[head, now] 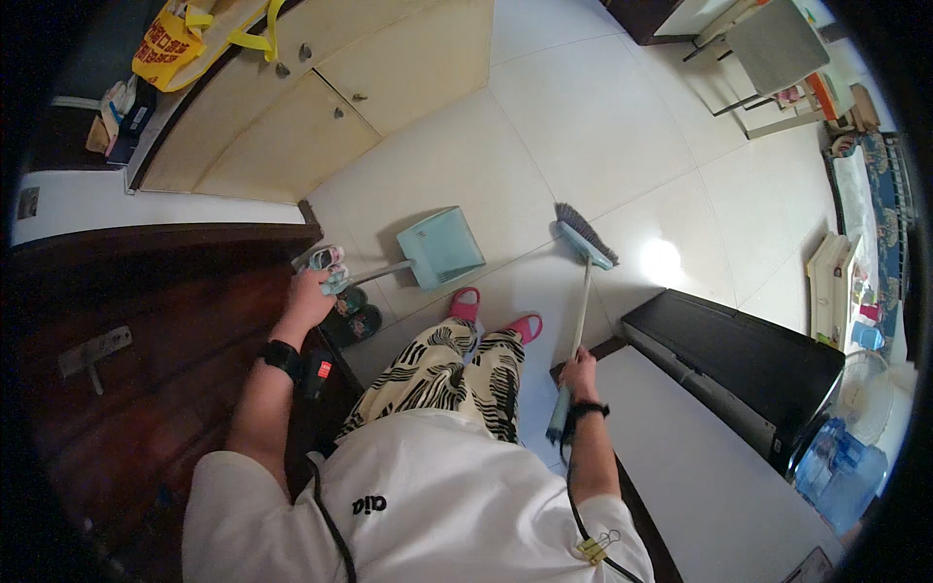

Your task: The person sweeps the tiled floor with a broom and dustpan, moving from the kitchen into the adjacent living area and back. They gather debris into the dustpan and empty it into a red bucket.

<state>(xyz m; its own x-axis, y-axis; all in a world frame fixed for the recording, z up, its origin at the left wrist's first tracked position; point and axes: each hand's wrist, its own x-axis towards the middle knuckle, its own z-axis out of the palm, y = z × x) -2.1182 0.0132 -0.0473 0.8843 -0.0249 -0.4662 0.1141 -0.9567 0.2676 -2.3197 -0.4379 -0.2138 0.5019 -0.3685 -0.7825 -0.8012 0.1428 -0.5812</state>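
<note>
My left hand grips the upper end of a long-handled dustpan. The dustpan's pale blue plastic pan hangs or rests over the tiled floor, its open side towards the right; I cannot tell if it touches the tiles. On the other side, my right hand is closed around the pole of a broom. Its blue head with grey bristles is low over the tiles, ahead and to the right of my feet. The pole's blue grip end sticks out behind my right wrist.
Several shoes stand on the floor below my left hand, beside a dark wooden door. Cream cabinets line the upper left. A black appliance-like box is at right, near a blue water bottle and a grey-seated chair.
</note>
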